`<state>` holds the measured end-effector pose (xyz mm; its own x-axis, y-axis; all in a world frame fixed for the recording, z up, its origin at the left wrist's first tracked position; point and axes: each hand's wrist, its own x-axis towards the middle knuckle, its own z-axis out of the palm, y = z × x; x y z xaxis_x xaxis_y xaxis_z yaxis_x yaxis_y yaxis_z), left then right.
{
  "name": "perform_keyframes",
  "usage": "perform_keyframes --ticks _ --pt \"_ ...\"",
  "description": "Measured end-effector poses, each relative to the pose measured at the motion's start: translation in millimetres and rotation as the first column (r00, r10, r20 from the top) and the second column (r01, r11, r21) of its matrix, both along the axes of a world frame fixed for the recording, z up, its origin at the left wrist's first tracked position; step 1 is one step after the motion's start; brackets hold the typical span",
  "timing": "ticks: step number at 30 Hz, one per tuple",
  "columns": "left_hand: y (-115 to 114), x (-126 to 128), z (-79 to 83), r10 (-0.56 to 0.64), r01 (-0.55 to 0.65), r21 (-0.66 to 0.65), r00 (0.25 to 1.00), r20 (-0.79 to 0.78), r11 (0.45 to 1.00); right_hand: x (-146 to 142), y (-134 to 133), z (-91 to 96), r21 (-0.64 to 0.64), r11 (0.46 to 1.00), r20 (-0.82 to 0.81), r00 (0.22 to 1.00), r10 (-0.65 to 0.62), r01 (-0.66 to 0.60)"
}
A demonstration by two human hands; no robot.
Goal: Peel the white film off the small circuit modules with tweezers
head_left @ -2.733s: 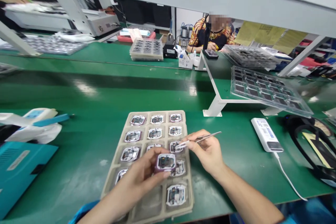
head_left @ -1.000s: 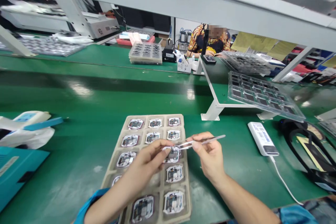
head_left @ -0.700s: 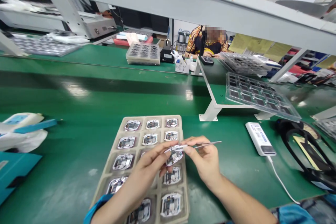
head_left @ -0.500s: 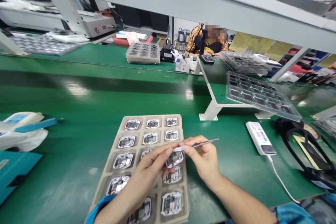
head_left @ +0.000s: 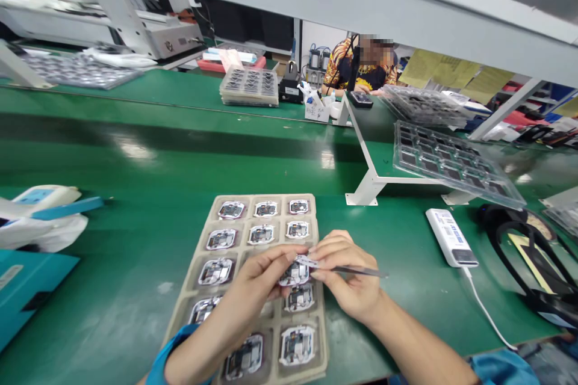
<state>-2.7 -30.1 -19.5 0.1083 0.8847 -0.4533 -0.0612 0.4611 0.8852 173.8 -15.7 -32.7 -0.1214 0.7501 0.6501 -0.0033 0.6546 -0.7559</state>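
Observation:
My left hand [head_left: 266, 271] is closed on the edge of a small rounded-square watch housing [head_left: 294, 272] with a white rim and a circuit board inside. The fingers of my right hand [head_left: 345, 274] pinch slim metal tweezers [head_left: 356, 270], their pointed end over the top of that housing and their tail sticking out to the right. Fingertips hide part of the housing's upper edge. Beneath both hands lies a beige compartment tray [head_left: 321, 337] with several similar housings in its pockets. My left forearm covers some of the pockets.
On the right are a white power bank-like device [head_left: 451, 237] with a cable and a black headband-like object [head_left: 501, 240]. A clear tray [head_left: 456, 162] rests on a low stand [head_left: 368, 186]. Teal packaging [head_left: 34, 295] lies left. A person [head_left: 361, 66] sits across the bench.
The tweezers have swung from slanting upward to slanting slightly downward at the right, their tips now lying over the housing. The housing is tilted flatter toward me, and the view has shifted slightly.

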Motion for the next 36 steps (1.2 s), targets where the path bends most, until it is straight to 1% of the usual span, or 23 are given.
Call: perform_keyframes --ticks 3,8,10,13,15,17,19,21,24,26,30,33,36 --pt "0 -1 -0.1 -0.001 0.000 -0.011 1.000 -0.027 1.000 1 0 1.0 0.033 0.999 0.038 0.999 0.009 -0.011" --pt "-1 0 1.6 -0.019 0.018 -0.033 1.000 -0.020 0.999 1 1 -2.4 0.055 0.998 0.016 0.999 0.032 -0.033" --pt "-2 2 3.6 0.011 -0.012 -0.024 1.000 -0.028 1.000 1 1 -4.6 0.018 1.000 -0.003 1.000 0.019 -0.019" --pt "-4 3 5.8 0.045 -0.046 -0.006 0.998 -0.049 0.999 0 0 -7.4 -0.101 0.995 -0.043 0.999 -0.022 0.018" --pt "-4 3 5.8 0.029 -0.029 0.004 0.998 -0.059 1.000 -1 -1 -8.1 -0.182 0.983 -0.057 0.998 -0.035 0.024" --pt "-2 2 4.7 -0.006 0.008 0.021 0.998 -0.066 1.000 -1 -2 -7.9 -0.228 0.973 -0.054 0.998 -0.036 0.023" --pt "1 2 3.5 -0.047 0.050 0.038 0.996 -0.080 0.998 -1 -3 -7.2 -0.234 0.972 -0.031 0.999 -0.041 0.033" --pt "3 2 2.9 -0.076 0.081 0.046 0.992 -0.099 0.996 -1 -4 -6.3 -0.202 0.979 -0.003 0.999 -0.039 0.038" --pt "6 3 3.2 -0.084 0.089 0.040 0.990 -0.114 0.995 -1 -4 -4.7 -0.162 0.987 0.014 1.000 -0.022 0.024" --pt "6 4 3.7 -0.067 0.071 0.034 0.992 -0.104 0.997 0 -4 -3.2 -0.192 0.981 0.013 1.000 -0.015 0.017" --pt "6 3 5.1 -0.044 0.045 0.010 0.994 -0.096 0.999 0 -4 -0.7 -0.301 0.953 -0.010 1.000 -0.011 0.007" --pt "6 2 5.7 -0.046 0.048 0.011 0.994 -0.101 0.999 0 -4 -1.4 -0.330 0.944 -0.049 0.999 -0.008 -0.009" --pt "6 3 5.6 -0.062 0.064 0.016 0.992 -0.106 0.998 -1 -4 -3.7 -0.335 0.942 -0.058 0.998 -0.026 0.005"
